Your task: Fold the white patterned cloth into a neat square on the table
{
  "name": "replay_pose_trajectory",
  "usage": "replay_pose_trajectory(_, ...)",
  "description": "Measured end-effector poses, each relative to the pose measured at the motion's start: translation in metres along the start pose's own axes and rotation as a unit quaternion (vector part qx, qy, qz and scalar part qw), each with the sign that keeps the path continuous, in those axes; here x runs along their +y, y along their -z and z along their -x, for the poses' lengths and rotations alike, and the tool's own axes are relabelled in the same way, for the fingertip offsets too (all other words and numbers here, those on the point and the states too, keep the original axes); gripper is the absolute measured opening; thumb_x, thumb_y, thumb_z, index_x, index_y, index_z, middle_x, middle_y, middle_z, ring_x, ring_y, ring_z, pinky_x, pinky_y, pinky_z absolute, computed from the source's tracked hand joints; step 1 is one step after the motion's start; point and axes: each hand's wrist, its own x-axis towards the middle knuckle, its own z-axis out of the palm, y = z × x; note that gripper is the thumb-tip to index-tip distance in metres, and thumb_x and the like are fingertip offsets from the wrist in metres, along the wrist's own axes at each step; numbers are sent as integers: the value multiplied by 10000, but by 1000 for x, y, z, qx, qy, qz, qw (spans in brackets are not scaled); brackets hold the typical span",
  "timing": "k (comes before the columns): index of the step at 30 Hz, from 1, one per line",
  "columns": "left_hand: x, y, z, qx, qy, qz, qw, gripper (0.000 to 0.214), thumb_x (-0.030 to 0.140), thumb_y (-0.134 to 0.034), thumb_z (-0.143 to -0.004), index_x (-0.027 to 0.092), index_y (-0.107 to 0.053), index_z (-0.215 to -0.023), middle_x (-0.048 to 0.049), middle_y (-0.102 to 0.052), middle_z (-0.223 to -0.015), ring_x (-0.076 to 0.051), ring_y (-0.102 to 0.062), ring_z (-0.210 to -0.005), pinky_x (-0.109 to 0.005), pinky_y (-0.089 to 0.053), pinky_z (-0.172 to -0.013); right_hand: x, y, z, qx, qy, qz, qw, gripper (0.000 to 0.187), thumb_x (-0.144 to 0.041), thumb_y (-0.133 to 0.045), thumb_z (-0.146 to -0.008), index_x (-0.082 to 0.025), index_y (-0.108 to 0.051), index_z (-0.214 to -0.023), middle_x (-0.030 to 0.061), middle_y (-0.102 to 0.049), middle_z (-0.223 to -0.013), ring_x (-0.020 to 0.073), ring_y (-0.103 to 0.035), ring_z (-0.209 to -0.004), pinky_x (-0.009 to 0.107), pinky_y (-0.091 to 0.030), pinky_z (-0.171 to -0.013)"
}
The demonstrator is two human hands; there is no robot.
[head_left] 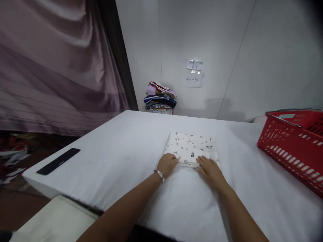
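A folded white cloth with small dark and green printed motifs lies flat on the white-covered table. My left hand, with a silver bracelet at the wrist, is closed on its near left corner, fingers bent over the edge. Toward the near right corner, my right hand rests with its fingers stretched out and slightly apart on top of the cloth. The thumb of that hand lies by the near edge. Several folded layers show along this edge, between the two hands.
A red plastic basket with a metal handle stands at the right. On the left of the table lies a flat black strip. Folded clothes are stacked beyond the far edge, near paper signs on the wall.
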Motion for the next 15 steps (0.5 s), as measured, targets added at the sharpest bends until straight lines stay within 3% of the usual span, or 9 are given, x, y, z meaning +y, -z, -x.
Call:
replay_pose_trajectory(2,-6,4,3,1,4,9,1000,220,261,-443,-895,210,-656,-876,-35,-633,-863,-157,-528,-831,-315,-400,-758,1,-1,0,-40,-23,-1,999,470,-463,-324,-908,-232,-495,-1280,48,-447,-1367,219,-339,-1298,452,-251,-1056)
replay_pose_trajectory(5,-17,12,10,18,56,19,998,233,277,-443,-895,209,-661,-849,-30,-640,-885,-158,-533,-867,-321,-399,-795,3,0,1,-49,-28,-5,998,482,-471,-342,-899,-232,-484,-1292,48,-421,-1384,221,-308,-1314,450,-238,-1064)
replay_pose_trajectory(11,-35,25,11,68,246,78,964,198,277,-512,-839,197,-663,-739,-14,-642,-808,-148,-547,-839,-296,-416,-812,1,2,1,-55,-24,0,998,474,-459,-351,-894,-237,-487,-1291,39,-410,-1388,217,-302,-1317,447,-224,-1071)
replay_pose_trajectory(15,-36,30,-9,40,350,110,929,183,328,-557,-793,197,-670,-733,-15,-656,-824,-140,-578,-805,-264,-429,-768,1,1,2,-56,-20,-5,998,469,-456,-359,-891,-252,-479,-1296,36,-408,-1390,226,-299,-1319,466,-217,-1068)
